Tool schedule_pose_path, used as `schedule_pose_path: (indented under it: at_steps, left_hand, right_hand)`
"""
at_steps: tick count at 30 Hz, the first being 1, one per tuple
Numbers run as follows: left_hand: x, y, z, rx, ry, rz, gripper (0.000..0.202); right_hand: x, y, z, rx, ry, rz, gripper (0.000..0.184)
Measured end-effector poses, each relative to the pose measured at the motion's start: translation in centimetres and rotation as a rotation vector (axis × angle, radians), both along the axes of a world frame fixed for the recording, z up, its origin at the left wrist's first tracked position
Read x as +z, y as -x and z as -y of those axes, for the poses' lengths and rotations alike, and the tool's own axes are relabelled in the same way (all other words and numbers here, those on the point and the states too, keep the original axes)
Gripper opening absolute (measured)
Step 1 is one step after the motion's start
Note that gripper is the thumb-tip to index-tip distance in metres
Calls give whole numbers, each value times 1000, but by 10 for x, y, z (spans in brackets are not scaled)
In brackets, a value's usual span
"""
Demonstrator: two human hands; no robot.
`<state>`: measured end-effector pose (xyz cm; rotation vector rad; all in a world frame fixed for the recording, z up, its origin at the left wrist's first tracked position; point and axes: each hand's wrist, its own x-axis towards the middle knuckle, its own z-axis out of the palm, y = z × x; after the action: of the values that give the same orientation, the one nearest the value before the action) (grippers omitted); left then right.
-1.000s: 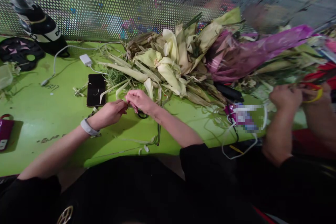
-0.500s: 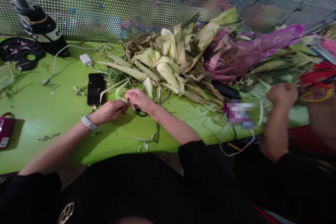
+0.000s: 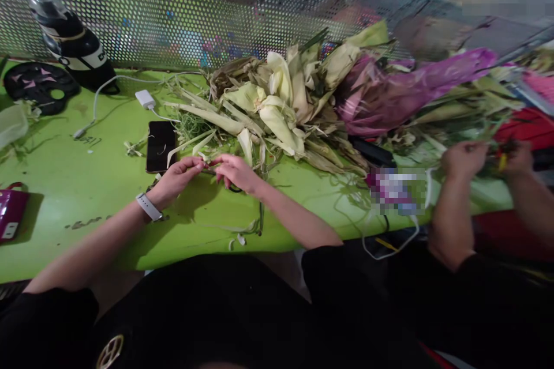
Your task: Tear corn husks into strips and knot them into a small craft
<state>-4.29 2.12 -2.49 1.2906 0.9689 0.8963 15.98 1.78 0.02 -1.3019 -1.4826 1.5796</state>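
My left hand (image 3: 178, 179), with a pale watch band at its wrist, pinches a small strip of pale green corn husk (image 3: 206, 158). Fingertip to fingertip with it, my right hand (image 3: 236, 173) is closed on the same strip. Partly hidden below my right hand is a black looped handle (image 3: 235, 188), perhaps of scissors. Just behind my hands lies a large heap of corn husks (image 3: 277, 112), pale green and dry brown. A dark phone (image 3: 160, 146) rests left of them, with thin husk scraps across it.
A black bottle (image 3: 82, 49) and a black palette-like tray (image 3: 41, 86) stand by the perforated metal screen (image 3: 142, 17). A white cable (image 3: 97, 95) crosses the green table. Right are a purple plastic bag (image 3: 381, 98) and a co-worker's hands (image 3: 465, 158); a maroon box (image 3: 12, 213) sits left.
My fingers have opened out somewhat and shifted a little around the strip, whose long curved end no longer stands up. On the right, the co-worker's hands have moved, and the yellow-handled tool has turned.
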Motion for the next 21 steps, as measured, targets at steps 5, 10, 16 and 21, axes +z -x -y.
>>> schedule_pose_path:
  at_steps: [5, 10, 16, 21]
  left_hand:
    - [-1, -2, 1, 17, 23, 34, 19]
    - [0, -3, 3, 26, -15, -19, 21]
    - [-1, -2, 4, 27, -138, -182, 21]
    - [-3, -2, 5, 26, -243, -329, 19]
  right_hand:
    - [-6, 7, 2, 78, 280, -171, 10]
    - [-11, 6, 2, 44, 405, -345, 19]
    - [-14, 5, 4, -35, 274, -285, 17]
    - [-13, 4, 3, -52, 244, -227, 20]
